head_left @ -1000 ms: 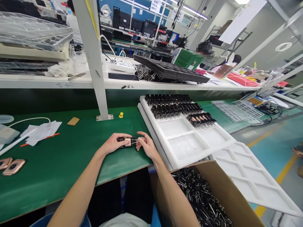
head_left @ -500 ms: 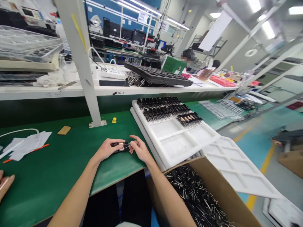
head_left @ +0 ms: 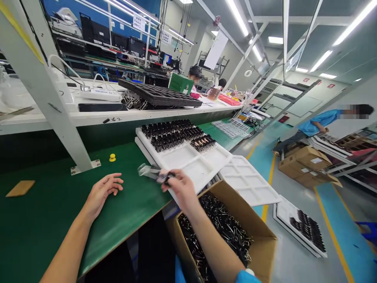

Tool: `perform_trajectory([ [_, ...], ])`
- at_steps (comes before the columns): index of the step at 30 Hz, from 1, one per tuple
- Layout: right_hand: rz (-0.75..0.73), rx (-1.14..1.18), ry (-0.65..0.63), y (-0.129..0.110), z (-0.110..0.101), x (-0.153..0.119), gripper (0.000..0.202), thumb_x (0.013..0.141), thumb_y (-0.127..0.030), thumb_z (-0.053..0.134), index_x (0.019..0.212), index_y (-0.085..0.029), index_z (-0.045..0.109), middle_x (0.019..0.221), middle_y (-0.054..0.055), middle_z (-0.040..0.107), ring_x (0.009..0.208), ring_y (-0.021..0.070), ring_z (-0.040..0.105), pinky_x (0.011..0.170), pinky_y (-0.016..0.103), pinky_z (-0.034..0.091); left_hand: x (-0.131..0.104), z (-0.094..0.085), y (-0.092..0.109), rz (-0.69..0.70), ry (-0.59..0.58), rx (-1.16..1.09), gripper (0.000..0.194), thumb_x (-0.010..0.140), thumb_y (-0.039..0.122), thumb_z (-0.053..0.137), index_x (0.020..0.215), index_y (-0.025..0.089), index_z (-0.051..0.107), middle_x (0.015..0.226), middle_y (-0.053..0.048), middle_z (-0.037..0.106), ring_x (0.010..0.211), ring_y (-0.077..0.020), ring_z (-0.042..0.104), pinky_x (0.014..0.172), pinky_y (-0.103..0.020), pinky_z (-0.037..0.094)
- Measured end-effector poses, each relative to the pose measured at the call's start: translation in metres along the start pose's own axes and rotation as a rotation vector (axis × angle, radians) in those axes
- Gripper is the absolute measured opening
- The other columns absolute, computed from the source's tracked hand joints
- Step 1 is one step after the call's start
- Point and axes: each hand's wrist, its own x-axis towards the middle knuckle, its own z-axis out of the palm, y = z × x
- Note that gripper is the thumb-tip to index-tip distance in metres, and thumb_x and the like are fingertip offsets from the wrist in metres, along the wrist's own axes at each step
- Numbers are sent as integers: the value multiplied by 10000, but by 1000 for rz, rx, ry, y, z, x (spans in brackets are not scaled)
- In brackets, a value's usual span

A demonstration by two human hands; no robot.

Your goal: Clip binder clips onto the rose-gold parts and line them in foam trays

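My right hand (head_left: pixel 183 189) grips a black binder clip (head_left: pixel 163 177), smeared by motion, over the near left corner of the white tray. Its wire handles (head_left: pixel 147 171) stick out to the left as a pale blur. Just above the green mat, my left hand (head_left: pixel 103 192) is open, fingers loosely bent with nothing in them. On the white divided tray (head_left: pixel 188 173), rows of black binder clips (head_left: pixel 169 135) stand at the far end. A smaller group with copper-coloured pieces (head_left: pixel 203 141) sits in the compartment at their right.
Below my right forearm, a cardboard box (head_left: pixel 259 232) holds many loose binder clips. A white post (head_left: pixel 63 118) rises from the green table (head_left: pixel 53 212), with a yellow knob (head_left: pixel 112 157) nearby. More white trays (head_left: pixel 250 177) lie to the right. A person in blue (head_left: pixel 319 120) leans over trays farther off.
My hands have parted: the left has let go of the clip, and the right has carried it to the tray's near left corner. The view has swung right.
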Motion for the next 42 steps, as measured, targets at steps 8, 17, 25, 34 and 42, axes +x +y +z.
perform_trajectory([
  [8,-264,-596,541,-59,-118,87,400,716,-456,775,949,-208,565,797,18,693,712,175,580,703,327,440,-1,0,0,20,38,-2,487,798,514,791,1129,161,736,950,-104,715,772,-218,654,605,-286,499],
  [17,-179,-1235,580,-25,-154,126,293,817,-471,628,970,-229,563,834,36,679,751,218,585,676,318,371,-2,2,3,19,44,-4,512,747,525,830,1107,171,746,933,-89,717,763,-203,653,614,-275,504],
  [25,-98,-1586,440,-21,-149,139,288,897,-392,579,1128,-219,585,951,78,706,879,246,623,697,319,380,-1,0,-1,17,29,-10,488,805,511,790,1140,165,719,959,-89,699,777,-201,638,628,-282,479],
  [34,-218,-1722,387,-23,-149,133,292,941,-368,545,1158,-189,622,1056,135,716,1112,304,575,816,382,452,-4,4,1,42,30,7,475,799,517,784,1104,157,732,926,-86,689,741,-186,631,616,-286,462],
  [42,-593,-1135,812,-19,-163,38,450,905,-466,579,1246,-173,604,1137,129,667,822,219,595,773,386,518,-4,5,-3,49,5,46,428,833,478,762,1118,161,723,935,-83,691,741,-173,630,630,-283,458],
])
